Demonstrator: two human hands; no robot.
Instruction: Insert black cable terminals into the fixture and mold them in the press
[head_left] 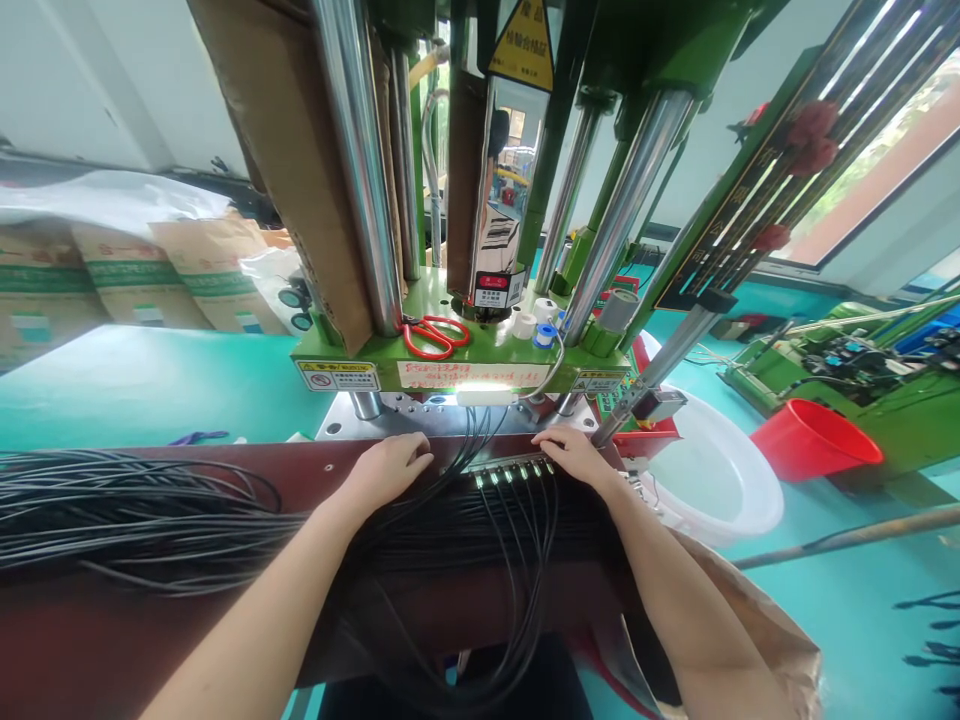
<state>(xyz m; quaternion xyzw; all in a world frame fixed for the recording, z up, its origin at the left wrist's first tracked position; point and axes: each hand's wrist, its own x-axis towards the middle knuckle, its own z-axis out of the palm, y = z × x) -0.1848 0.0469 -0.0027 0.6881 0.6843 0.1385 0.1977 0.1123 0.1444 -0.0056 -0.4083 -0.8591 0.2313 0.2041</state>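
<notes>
My left hand point(391, 470) rests at the table's back edge, left of the black cables point(471, 440) that run into the press. Its fingers curve forward, the thumb stands apart, and I see nothing held. My right hand point(574, 455) lies at the right end of a metal strip point(495, 465), fingers stretched out over it; whether they press on it I cannot tell. Several cable ends with shiny metal connectors point(514, 474) sit in a row along this strip, their cables looping down toward me. Ahead is the steel lower plate point(349, 418) of the green press point(337, 350).
A bundle of black cables point(135, 515) covers the table's left side. Red-handled scissors point(436, 338) and small tape rolls point(545, 335) lie on the press. To the right are a white tub point(761, 490), a red bucket point(816, 445) and a brown paper bag point(780, 630).
</notes>
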